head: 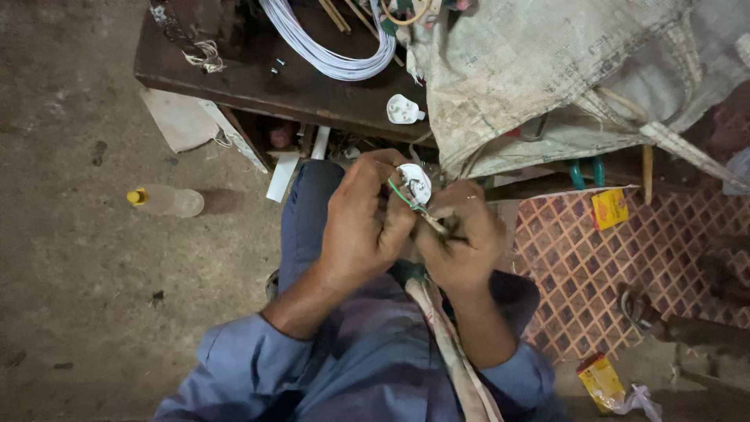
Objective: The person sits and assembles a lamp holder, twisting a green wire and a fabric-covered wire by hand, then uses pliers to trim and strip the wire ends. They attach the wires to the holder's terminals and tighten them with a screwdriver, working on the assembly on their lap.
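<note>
A person's left hand [366,223], fingers curled shut, grips a round white plug body [414,184] held above the lap, its open face turned up toward the camera. A thin green wire [401,195] runs across the plug's lower edge and down between the two hands. The right hand [461,242] is closed around a slim tool [434,222], apparently a small screwdriver, though shadow hides most of it; its tip points up toward the plug. The two hands touch at the fingers.

Blue sleeves and blue trousers frame the hands, and a pale cloth strip [457,355] hangs down from just under the right wrist.

Beyond the hands stands a low dark wooden bench [273,86]. On it lie a coil of white cable [328,47] and, near the front edge, a second white plug [404,109]. A worn woven sack [547,78] drapes over the bench's right part and hangs just behind the held plug.

On the grey concrete floor [78,258] to the left, well apart from the hands, a clear plastic bottle with a yellow cap [166,201] lies on its side. To the right a red patterned mat [594,266] carries a small yellow packet [609,208]; another yellow packet [600,380] lies near the mat's lower edge.
</note>
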